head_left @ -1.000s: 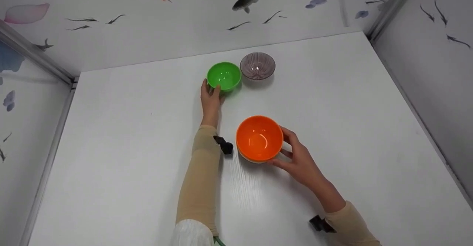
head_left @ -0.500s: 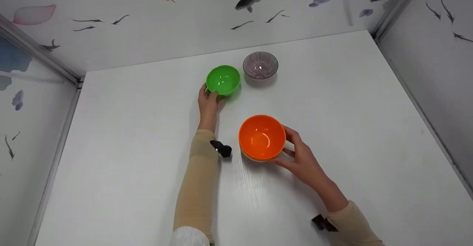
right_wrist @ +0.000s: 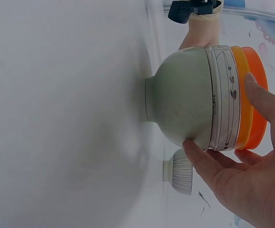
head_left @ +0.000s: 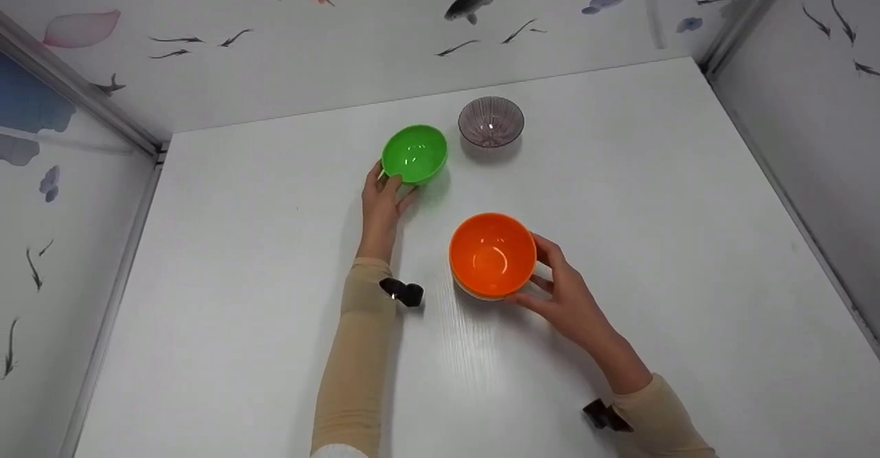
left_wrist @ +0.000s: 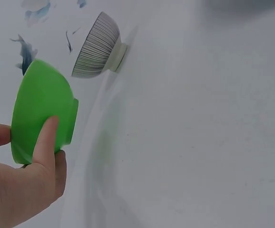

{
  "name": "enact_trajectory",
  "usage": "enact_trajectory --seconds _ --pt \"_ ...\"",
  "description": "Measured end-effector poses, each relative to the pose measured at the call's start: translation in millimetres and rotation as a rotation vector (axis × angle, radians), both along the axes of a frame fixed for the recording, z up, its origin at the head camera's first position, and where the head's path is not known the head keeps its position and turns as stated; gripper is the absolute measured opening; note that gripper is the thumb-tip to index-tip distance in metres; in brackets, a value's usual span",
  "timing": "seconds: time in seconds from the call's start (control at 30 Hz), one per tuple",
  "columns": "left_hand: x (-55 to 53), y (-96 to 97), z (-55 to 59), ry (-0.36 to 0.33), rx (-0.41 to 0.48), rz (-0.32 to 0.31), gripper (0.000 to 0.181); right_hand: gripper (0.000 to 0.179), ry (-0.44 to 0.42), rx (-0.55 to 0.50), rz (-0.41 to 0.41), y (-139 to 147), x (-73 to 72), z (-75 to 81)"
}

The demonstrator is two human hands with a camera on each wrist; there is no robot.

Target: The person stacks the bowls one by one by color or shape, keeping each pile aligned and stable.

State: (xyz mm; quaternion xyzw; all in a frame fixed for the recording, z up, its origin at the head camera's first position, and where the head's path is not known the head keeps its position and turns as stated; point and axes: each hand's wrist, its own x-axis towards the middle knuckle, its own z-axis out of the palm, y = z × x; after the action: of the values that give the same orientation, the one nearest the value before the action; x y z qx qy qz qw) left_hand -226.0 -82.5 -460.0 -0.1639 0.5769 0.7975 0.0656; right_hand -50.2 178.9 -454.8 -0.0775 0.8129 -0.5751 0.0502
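Note:
My left hand point(head_left: 380, 207) grips the green bowl point(head_left: 415, 154) by its near-left side, thumb at the rim. In the left wrist view this bowl point(left_wrist: 40, 107) shows its outer wall and foot, raised off the table. My right hand point(head_left: 574, 300) holds a stack of nested bowls from the right side. An orange bowl point(head_left: 491, 255) is uppermost. In the right wrist view a yellow-orange rim point(right_wrist: 243, 95), a white patterned band point(right_wrist: 227, 97) and a pale green bowl point(right_wrist: 182, 97) show below it. The right fingers point(right_wrist: 201, 159) spread along the stack's side.
A ribbed purplish glass bowl point(head_left: 491, 122) stands near the table's back edge, right of the green bowl. The white table point(head_left: 653, 190) is bounded by panels printed with fish at the back and sides. Each wrist carries a black camera mount point(head_left: 402, 292).
My left hand has drawn the green bowl back toward me, widening its gap from the glass bowl. The right hand keeps holding the stack almost still. The head view has shifted slightly.

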Motion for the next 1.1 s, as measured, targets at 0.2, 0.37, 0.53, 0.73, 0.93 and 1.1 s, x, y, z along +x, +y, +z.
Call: enact_trajectory --seconds 0.2,0.37,0.53,0.73,0.93,1.1 --pt "17.2 -4.0 7.5 0.028 -0.006 -0.046 0.061 0.093 0.013 -0.001 0.005 0.1 0.0 0.7" --pt "29.9 -6.4 12.4 0.056 -0.012 -0.08 0.061 0.093 0.004 -0.012 0.008 0.7 -0.1 2.1" --pt "41.0 -9.1 13.1 0.076 -0.014 -0.103 0.06 0.094 -0.003 -0.016 0.009 0.3 -0.8 0.6" --pt "51.4 -11.5 13.2 0.078 -0.017 -0.118 0.061 0.096 -0.005 -0.012 0.006 -0.1 -1.2 -0.7" --pt "60.6 -13.4 15.2 0.084 -0.022 -0.136 0.058 0.094 0.003 -0.002 0.008 -0.1 -0.2 0.2" --pt "69.0 -14.4 17.8 0.094 -0.011 -0.141 0.057 0.094 0.007 0.004 0.008 -0.4 0.0 1.1"
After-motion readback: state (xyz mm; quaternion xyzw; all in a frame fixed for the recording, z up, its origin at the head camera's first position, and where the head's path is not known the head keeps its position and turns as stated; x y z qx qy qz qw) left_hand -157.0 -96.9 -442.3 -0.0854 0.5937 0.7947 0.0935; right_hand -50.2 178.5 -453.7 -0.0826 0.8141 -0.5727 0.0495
